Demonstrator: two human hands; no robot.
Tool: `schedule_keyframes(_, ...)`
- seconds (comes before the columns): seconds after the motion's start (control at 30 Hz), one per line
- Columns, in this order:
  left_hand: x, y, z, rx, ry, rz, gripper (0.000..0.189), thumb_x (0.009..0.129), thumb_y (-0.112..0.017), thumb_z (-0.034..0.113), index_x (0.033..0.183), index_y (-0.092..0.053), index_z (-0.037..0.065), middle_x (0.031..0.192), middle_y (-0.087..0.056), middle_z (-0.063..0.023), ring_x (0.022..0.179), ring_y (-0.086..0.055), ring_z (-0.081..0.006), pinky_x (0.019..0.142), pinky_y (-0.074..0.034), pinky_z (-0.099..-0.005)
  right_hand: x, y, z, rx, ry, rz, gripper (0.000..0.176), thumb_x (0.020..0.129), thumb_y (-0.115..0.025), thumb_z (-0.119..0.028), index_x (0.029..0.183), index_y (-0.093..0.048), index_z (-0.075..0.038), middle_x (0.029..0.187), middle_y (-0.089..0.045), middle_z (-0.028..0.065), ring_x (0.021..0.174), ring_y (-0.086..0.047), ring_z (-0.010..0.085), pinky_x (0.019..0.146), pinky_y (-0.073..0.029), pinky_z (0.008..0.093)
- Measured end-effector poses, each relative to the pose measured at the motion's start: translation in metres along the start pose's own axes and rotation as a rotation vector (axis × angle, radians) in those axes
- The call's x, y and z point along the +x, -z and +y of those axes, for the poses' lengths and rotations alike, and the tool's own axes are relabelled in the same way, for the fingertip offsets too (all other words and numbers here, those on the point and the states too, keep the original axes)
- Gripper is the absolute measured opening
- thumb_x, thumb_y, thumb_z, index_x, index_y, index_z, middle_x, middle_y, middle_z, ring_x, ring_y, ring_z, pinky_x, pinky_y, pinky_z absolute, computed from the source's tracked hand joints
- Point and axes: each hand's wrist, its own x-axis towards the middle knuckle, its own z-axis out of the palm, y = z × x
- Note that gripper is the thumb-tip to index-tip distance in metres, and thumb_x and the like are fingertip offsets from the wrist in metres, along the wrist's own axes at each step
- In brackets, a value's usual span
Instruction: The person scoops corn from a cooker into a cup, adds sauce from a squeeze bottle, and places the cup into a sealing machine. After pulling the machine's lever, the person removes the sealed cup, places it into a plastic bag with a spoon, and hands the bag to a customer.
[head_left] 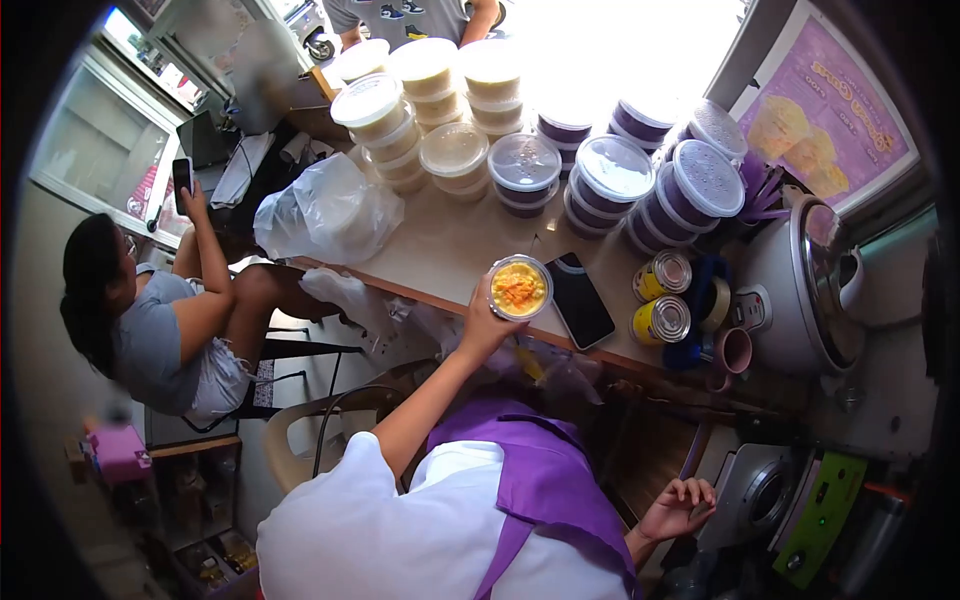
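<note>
My left hand (pixel 484 325) is closed around a clear cup (pixel 520 288), held over the front edge of the table. Yellow filling with shredded orange-yellow topping shows in the cup's open top. A black smartphone (pixel 583 303) lies on the table just right of the cup. Low on the right, my right hand (pixel 676 510) is beside a silver stove (pixel 750 495), apart from it. Its fingers are loosely bent, with a gap to the thumb, and I see nothing held in them.
Stacked lidded tubs, pale (pixel 455 155) and purple (pixel 610 170), line the table's back. A plastic bag (pixel 330 208) lies left. Yellow cans (pixel 662 320), a mug (pixel 733 350) and a rice cooker (pixel 800 290) stand right. A seated person (pixel 165 320) holds a phone; another stands behind the tubs.
</note>
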Motion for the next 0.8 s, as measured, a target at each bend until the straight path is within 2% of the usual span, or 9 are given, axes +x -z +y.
schedule_keyframes(0.2,0.004,-0.009,-0.029,-0.078,0.084,0.084,0.094,0.065,-0.088,0.019,0.142,-0.036,0.002,0.133,-0.054,-0.016,0.124,-0.053,-0.027,0.105,-0.041,-0.0363,0.038,0.002,-0.03,-0.061,0.013,-0.085,0.037,0.097,-0.05,-0.007,0.133,-0.054,-0.014,0.136,-0.044,0.0044,0.1,-0.049,0.016,0.082,-0.036,0.0314)
schedule_keyframes(0.27,-0.002,-0.006,-0.021,-0.116,0.047,0.076,0.098,0.066,-0.088,0.02,0.144,-0.032,0.003,0.138,-0.049,-0.0166,0.129,-0.048,-0.029,0.108,-0.038,-0.0377,0.044,0.003,-0.028,0.124,-0.03,-0.076,0.036,0.097,-0.051,-0.009,0.133,-0.054,-0.014,0.131,-0.047,0.0037,0.099,-0.049,0.0164,0.082,-0.036,0.0317)
schedule_keyframes(0.3,-0.012,-0.002,-0.017,-0.083,0.065,0.113,0.091,0.071,-0.082,0.019,0.145,-0.031,0.006,0.137,-0.05,-0.0166,0.132,-0.042,-0.036,0.11,-0.034,-0.0417,0.042,0.005,-0.022,0.134,-0.07,-0.071,0.036,0.096,-0.052,-0.009,0.132,-0.055,-0.014,0.128,-0.048,0.0037,0.099,-0.048,0.0164,0.083,-0.036,0.0319)
schedule_keyframes(0.4,-0.054,0.04,-0.008,0.186,-0.118,0.299,0.075,0.078,-0.074,0.013,0.143,-0.036,0.007,0.137,-0.048,-0.0175,0.131,-0.042,-0.0353,0.11,-0.032,-0.0422,0.038,0.012,0.023,0.165,-0.277,-0.054,0.033,0.095,-0.054,-0.012,0.128,-0.056,-0.011,0.116,-0.051,0.0029,0.097,-0.048,0.0163,0.084,-0.036,0.0321)
schedule_keyframes(0.47,-0.083,0.08,-0.038,0.318,-0.11,0.457,0.058,0.085,-0.067,0.012,0.136,-0.043,0.006,0.134,-0.049,-0.0166,0.123,-0.046,-0.0321,0.105,-0.036,-0.041,0.027,0.024,0.052,0.141,-0.441,0.044,0.031,0.097,-0.053,-0.018,0.127,-0.055,-0.014,0.111,-0.053,0.0025,0.094,-0.049,0.0161,0.083,-0.036,0.0327)
schedule_keyframes(0.53,-0.098,0.114,-0.095,0.303,0.208,0.744,0.052,0.082,-0.067,0.01,0.13,-0.049,0.005,0.122,-0.053,-0.0167,0.115,-0.05,-0.0338,0.102,-0.036,-0.0435,0.017,0.023,0.087,0.166,-0.605,0.111,0.029,0.098,-0.052,-0.021,0.125,-0.055,-0.014,0.11,-0.053,0.0024,0.093,-0.049,0.0161,0.084,-0.037,0.0329)
schedule_keyframes(0.6,-0.099,0.141,-0.162,0.418,0.397,0.868,0.055,0.082,-0.07,0.015,0.131,-0.047,0.005,0.118,-0.053,-0.017,0.113,-0.049,-0.0348,0.101,-0.037,-0.0449,0.009,0.022,0.116,0.116,-0.747,0.165,0.027,0.098,-0.05,-0.025,0.123,-0.055,-0.016,0.108,-0.054,0.0021,0.092,-0.049,0.016,0.083,-0.037,0.0339)
schedule_keyframes(0.7,-0.072,0.167,-0.187,0.57,0.419,0.87,0.062,0.081,-0.074,0.021,0.134,-0.045,0.006,0.124,-0.05,-0.0188,0.116,-0.048,-0.0355,0.101,-0.037,-0.0459,0.007,0.015,0.155,0.024,-0.909,0.15,0.028,0.099,-0.049,-0.027,0.123,-0.057,-0.017,0.108,-0.056,0.0025,0.091,-0.049,0.0167,0.083,-0.038,0.0347)
schedule_keyframes(0.8,-0.052,0.193,-0.193,0.541,0.256,1.124,0.07,0.079,-0.076,0.024,0.137,-0.041,0.008,0.132,-0.045,-0.0207,0.121,-0.045,-0.0372,0.102,-0.036,-0.0473,0.01,0.007,0.189,-0.061,-1.001,0.114,0.029,0.099,-0.048,-0.028,0.123,-0.057,-0.016,0.109,-0.056,0.0031,0.091,-0.048,0.0174,0.083,-0.038,0.0352)
